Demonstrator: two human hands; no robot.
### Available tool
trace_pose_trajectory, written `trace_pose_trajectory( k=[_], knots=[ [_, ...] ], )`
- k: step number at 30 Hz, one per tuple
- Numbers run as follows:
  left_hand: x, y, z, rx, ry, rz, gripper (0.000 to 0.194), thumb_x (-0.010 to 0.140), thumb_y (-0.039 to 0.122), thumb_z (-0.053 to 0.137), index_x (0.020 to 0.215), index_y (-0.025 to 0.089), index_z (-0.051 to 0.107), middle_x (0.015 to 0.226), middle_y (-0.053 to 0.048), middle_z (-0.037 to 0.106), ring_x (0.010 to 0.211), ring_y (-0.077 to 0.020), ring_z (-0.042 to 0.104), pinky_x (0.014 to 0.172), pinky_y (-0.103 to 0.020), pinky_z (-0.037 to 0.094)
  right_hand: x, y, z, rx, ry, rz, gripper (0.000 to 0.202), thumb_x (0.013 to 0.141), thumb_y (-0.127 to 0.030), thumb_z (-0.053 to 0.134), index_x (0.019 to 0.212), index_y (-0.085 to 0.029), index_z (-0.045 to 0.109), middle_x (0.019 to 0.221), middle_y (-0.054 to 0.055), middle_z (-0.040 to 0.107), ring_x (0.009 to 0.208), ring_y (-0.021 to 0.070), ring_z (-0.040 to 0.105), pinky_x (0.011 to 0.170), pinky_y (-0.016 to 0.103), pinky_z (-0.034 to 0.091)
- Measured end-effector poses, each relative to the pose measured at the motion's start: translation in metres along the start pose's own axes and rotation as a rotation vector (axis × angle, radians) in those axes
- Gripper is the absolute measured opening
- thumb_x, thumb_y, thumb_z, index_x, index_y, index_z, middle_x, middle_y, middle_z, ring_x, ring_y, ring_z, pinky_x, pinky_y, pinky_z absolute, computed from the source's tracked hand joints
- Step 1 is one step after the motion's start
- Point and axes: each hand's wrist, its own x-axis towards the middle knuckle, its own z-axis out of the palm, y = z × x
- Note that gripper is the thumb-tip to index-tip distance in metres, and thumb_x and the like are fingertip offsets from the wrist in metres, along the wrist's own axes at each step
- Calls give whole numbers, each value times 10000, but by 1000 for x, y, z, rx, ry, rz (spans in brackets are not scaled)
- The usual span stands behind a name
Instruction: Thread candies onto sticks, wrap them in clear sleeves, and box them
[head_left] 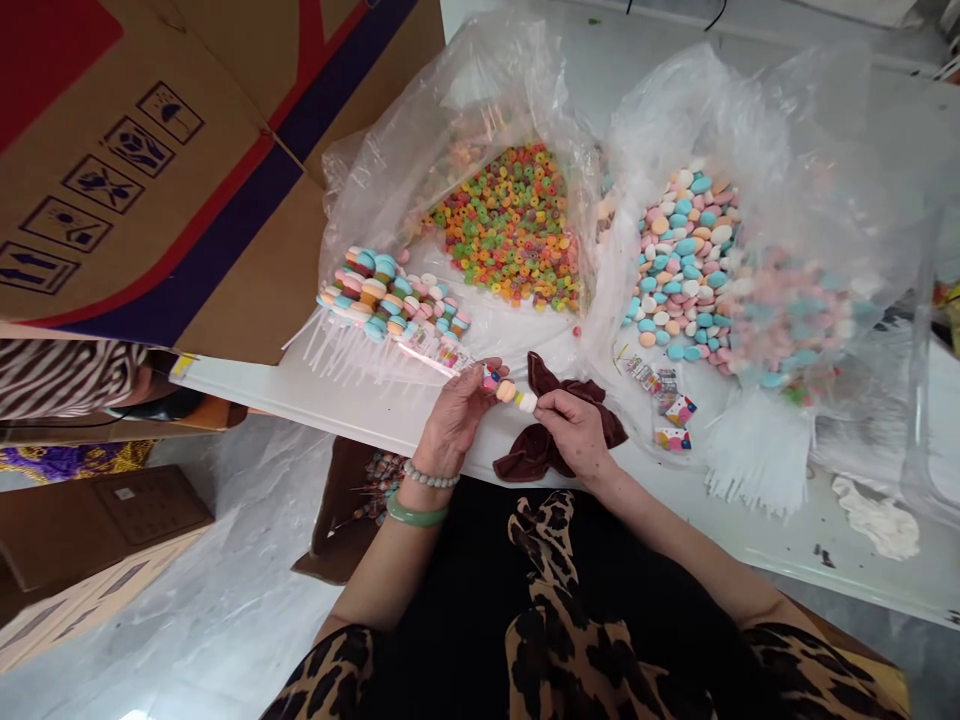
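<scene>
My left hand (455, 415), with a beaded bracelet and a green bangle at the wrist, is closed on one end of a candy skewer (507, 391). A small colourful label (490, 378) shows at its fingertips. The skewer carries orange, yellow-green and white candies. My right hand (576, 432) pinches its other end at the white candy. Under and beside the right hand lies a dark brown cloth (521, 455). Left of my hands, finished-looking candy skewers (394, 295) with white sticks rest in a pile on the table (360, 400).
Clear bags hold ring candies (510, 225) and pastel candies (686, 260). Labels (673, 425), white sticks (761, 450) and a crumpled white glove-like cloth (876, 515) lie to the right. A large carton (225, 150) stands left; a box (334, 510) with skewers sits below the table edge.
</scene>
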Motion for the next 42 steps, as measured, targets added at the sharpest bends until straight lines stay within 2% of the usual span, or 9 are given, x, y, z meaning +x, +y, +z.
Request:
trace_pose_trajectory(
  k=[5,9,13,18,23,29,34,39,42],
  knots=[
    [1,-3,5,-29,-30,85,345,731,361,790,993,157,698,942,-74,700,900,-217,689,886,-380,530,-6,-6,-2,-427,32,-334,225,935,-220,463,769,-210,615,727,33,606,708,160,571,690,277,426],
    [-1,-10,12,-72,-5,36,357,751,441,763,943,149,693,986,-95,701,920,-232,691,908,-401,526,-6,-3,1,-410,65,-317,199,926,-214,470,781,-212,607,746,39,610,738,166,576,712,285,429],
    [-5,-17,16,-77,-49,-3,425,722,495,771,948,141,698,964,-90,703,924,-238,692,917,-391,517,-1,1,1,81,28,73,123,820,-278,585,721,-209,567,661,-12,542,602,123,496,575,253,390],
    [-5,-19,14,-51,-43,14,389,693,494,793,853,154,698,959,-84,704,925,-245,687,895,-393,518,7,4,-6,690,-313,721,213,641,-266,701,719,-193,517,510,-80,443,383,31,210,379,186,93],
    [-7,-19,16,9,-56,39,392,682,492,800,879,168,699,950,-80,705,892,-224,682,842,-359,517,11,6,-13,886,-539,998,196,706,-146,652,764,-186,469,516,-93,432,364,9,177,358,133,75],
    [-11,-21,20,70,-53,71,449,652,534,804,863,152,697,890,-82,704,872,-231,686,810,-351,515,12,4,-12,1026,-698,1155,152,875,-128,491,762,-185,407,541,-81,410,354,14,203,340,112,100],
    [-10,-23,19,5,-33,94,358,701,477,791,774,149,666,883,-69,693,864,-212,677,873,-378,507,5,3,-6,1019,-525,984,173,769,-141,595,740,-188,432,534,-89,414,368,17,180,356,145,89],
    [-7,-21,18,-136,19,9,315,775,442,739,915,171,663,937,-54,686,942,-227,678,909,-389,499,-4,-3,4,545,-79,456,131,692,-253,666,681,-182,556,527,-60,475,458,62,321,438,205,215],
    [-7,-20,21,-183,31,-23,301,811,454,699,949,190,653,982,-48,687,985,-228,673,900,-383,506,-5,-7,5,313,6,237,142,713,-286,625,623,-190,572,563,-45,494,561,102,405,546,243,310]
  ],
)
